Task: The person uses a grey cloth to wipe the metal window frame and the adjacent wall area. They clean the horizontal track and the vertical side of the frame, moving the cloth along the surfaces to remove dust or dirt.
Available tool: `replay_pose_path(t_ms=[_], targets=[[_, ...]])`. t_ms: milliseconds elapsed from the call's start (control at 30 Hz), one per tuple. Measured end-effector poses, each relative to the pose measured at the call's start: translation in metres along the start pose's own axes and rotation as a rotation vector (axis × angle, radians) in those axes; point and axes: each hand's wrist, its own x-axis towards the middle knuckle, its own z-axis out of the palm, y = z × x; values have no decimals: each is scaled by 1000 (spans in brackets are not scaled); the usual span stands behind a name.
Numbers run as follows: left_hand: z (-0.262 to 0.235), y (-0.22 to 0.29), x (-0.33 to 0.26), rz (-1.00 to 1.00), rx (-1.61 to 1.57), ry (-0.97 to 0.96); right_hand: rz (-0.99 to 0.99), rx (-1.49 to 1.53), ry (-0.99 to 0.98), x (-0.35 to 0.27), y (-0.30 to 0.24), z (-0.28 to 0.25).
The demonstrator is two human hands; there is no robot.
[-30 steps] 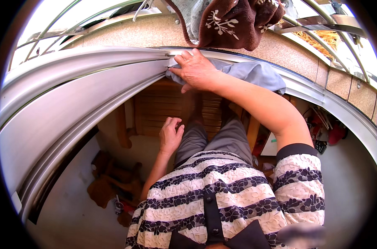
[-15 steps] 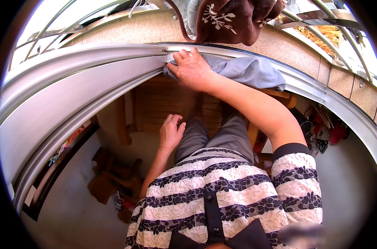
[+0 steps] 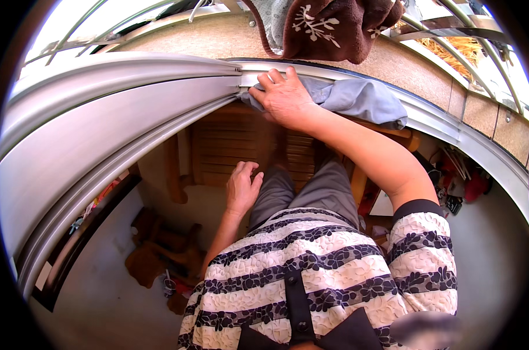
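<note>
Head view — rt hand (image 3: pixel 285 99) flat on blue cloth (image 3: pixel 357 99).

i see a pale blue-grey cloth (image 3: pixel 357 99), a silver window frame (image 3: pixel 130 111), a brown white-embroidered towel (image 3: pixel 334 26), and a cream, black-striped floral shirt (image 3: pixel 311 274).

One view only, taken from the head and aimed steeply down the striped shirt (image 3: pixel 311 274) to the floor (image 3: pixel 101 303). The window frame (image 3: pixel 130 111) is seen close, bent into an arc by the fisheye lens. The right hand (image 3: pixel 285 96) is caught near the top, the left hand (image 3: pixel 243 188) mid-picture.
</note>
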Motion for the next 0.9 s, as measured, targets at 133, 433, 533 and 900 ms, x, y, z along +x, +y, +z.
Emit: replay_pose_path(t_ms=[133, 433, 533, 900], targets=[[-3, -5, 0, -13, 23, -32, 9, -5, 69, 11, -7, 4], [-6, -8, 2, 23, -34, 9, -119, 231, 142, -54, 46, -12], [-3, -17, -1, -6, -27, -58, 127, 393, 411, -57, 55, -17], [-11, -18, 3, -10, -37, -94, -86, 356, 304, 8, 32, 29]])
